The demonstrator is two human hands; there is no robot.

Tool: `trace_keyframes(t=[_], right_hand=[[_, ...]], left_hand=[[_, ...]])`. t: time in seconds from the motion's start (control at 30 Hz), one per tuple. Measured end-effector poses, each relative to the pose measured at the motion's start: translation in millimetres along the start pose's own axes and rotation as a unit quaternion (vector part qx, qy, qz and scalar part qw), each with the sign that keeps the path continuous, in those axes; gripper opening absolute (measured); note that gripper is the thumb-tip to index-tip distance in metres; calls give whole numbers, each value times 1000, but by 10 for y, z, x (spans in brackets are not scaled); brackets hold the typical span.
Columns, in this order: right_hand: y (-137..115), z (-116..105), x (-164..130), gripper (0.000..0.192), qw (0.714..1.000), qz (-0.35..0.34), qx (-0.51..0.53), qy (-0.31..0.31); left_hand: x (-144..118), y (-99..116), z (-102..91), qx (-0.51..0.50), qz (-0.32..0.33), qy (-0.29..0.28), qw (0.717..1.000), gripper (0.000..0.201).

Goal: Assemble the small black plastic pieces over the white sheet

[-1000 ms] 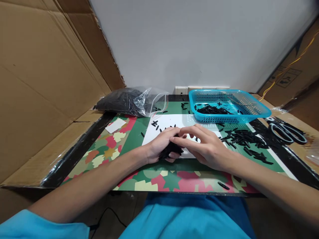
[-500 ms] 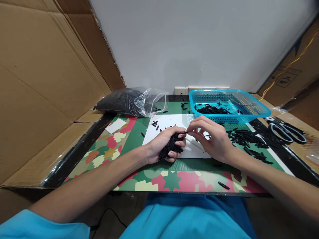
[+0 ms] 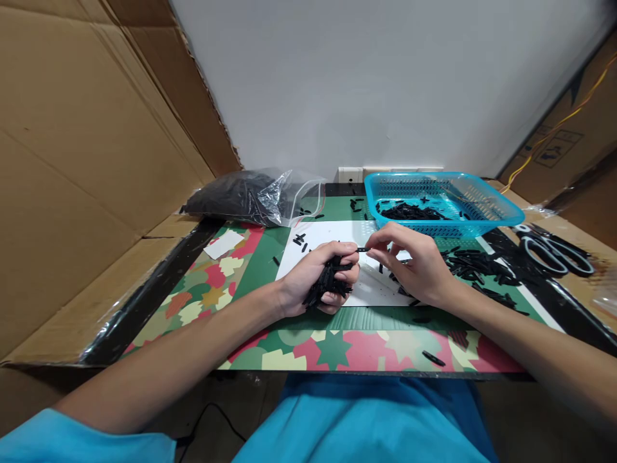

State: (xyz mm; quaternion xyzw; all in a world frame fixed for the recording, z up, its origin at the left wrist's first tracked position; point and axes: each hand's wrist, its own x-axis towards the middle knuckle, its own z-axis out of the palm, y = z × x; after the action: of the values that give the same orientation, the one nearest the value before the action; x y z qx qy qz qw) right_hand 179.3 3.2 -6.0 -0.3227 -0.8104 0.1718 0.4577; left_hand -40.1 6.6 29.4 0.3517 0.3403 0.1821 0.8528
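Note:
My left hand [image 3: 328, 273] is closed around a bunch of small black strips [image 3: 328, 286], whose ends stick out below and between the fingers. Between its thumb and forefinger it pinches one thin black piece [image 3: 362, 249] that points right. At the other end of that piece are the pinched thumb and forefinger of my right hand [image 3: 409, 257]. Both hands are above a white sheet [image 3: 366, 296], where loose black pieces [image 3: 299, 239] lie. What exactly the pieces are I cannot make out.
A blue plastic basket [image 3: 501, 215] holding black pieces stands at the back right. Right of my hand lies a black heap [image 3: 477, 265], with scissors [image 3: 549, 252] beyond it. A clear zip bag [image 3: 241, 196] of dark contents is at the back left. Cardboard [image 3: 87, 128] walls the left side.
My right hand has shifted slightly right, and more of the pinched black piece shows between the two hands. My left hand stays almost in place with its bunch.

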Motion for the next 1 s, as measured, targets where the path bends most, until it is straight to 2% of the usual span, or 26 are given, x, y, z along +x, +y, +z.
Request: trace_keyframes(t=[0.17, 0.37, 0.6, 1.0], right_hand=[[0, -16, -27, 10, 999, -25, -43, -14], [-7, -11, -19, 13, 992, -87, -88, 5], [23, 11, -1, 10, 988, -97, -115, 22], [34, -5, 2, 12, 984, -109, -139, 13]], left_hand=[[-4, -1, 7, 1, 6, 0, 1000, 37], [5, -2, -10, -4, -4, -7, 1000, 38], [7, 7, -22, -6, -2, -10, 1000, 37], [13, -6, -36, -6, -7, -13, 1000, 35]])
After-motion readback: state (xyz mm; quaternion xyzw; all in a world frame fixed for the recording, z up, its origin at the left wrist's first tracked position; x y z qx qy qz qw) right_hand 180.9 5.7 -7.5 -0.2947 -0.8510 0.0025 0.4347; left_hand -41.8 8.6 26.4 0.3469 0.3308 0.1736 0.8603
